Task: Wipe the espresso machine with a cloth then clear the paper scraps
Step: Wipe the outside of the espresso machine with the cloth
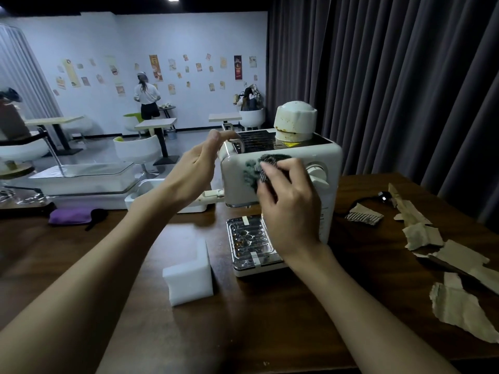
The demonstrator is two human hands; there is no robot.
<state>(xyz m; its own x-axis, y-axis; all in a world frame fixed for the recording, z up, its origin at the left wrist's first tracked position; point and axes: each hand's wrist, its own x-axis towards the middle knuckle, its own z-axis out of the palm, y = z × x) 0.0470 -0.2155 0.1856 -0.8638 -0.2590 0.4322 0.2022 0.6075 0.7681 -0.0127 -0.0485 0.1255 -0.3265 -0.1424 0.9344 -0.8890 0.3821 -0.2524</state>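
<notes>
The espresso machine [234, 182] is cream, its domed cap [295, 117] white with brown stains, and its drip tray [247, 244] shiny silver. The cloth [253, 171] is dark green and grey — part of it finely checked. The paper scraps [456, 309] are pale tan, one ribbed in dark stripes. The table [256, 319] is dark brown wood, the foam block [189, 279] white, the pouch [70, 215] purple, the curtain [391, 76] dark grey.

Right hand [290, 209] presses cloth [266, 164] against espresso machine [280, 179].
</notes>
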